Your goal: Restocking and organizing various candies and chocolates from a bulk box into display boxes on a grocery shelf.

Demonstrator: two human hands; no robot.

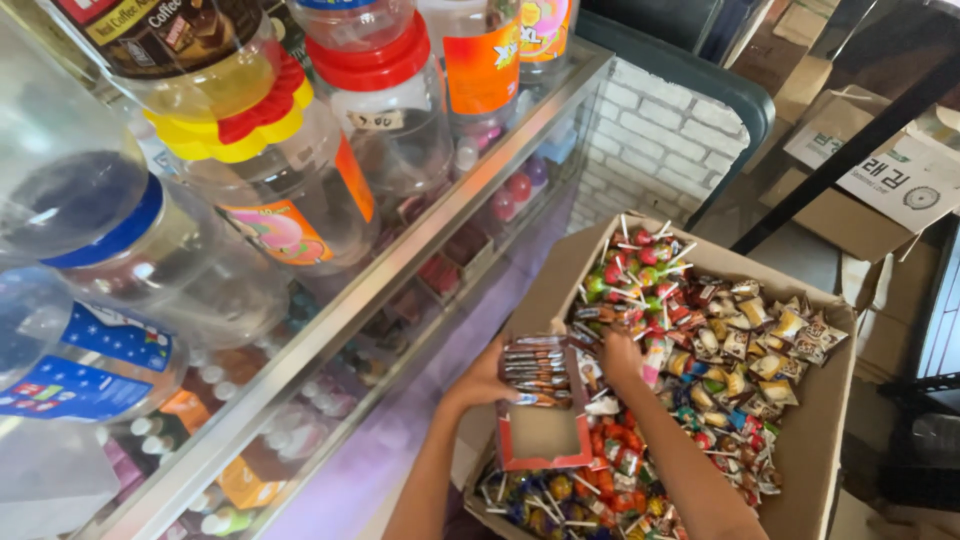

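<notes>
The small open-fronted display carton [543, 405] — thin red-edged card with a row of slim wrapped candy sticks [537, 368] packed at its far end — sits tilted on top of the loose sweets in the big cardboard box [815, 430]. It looks light and easily crushed; the card walls would likely buckle under a hard squeeze, and the glossy wrappers seem slippery, so the safest hold is probably along the stiffer folded side edges rather than the open face. The left hand [487, 378] does just that: its fingers [503, 352] are curled against the carton's left wall beside the sticks, closed on the card in what reads as a light clasp, though the fingertips themselves are partly hidden behind the edge. The right hand [618, 357] reaches down just past the carton's right side, fingers bent into the heap of loose candy; whether they pinch a piece cannot be told from here. Beyond those fingers lie lollipops [640, 262] with white sticks, and to their right a spread of gold-wrapped sweets [775, 345]; nearer the wrists are red wrapped pieces [612, 447]. Off to the left of the left hand runs a glass display case [400, 270] — its top carries large clear plastic jars [290, 200].
</notes>
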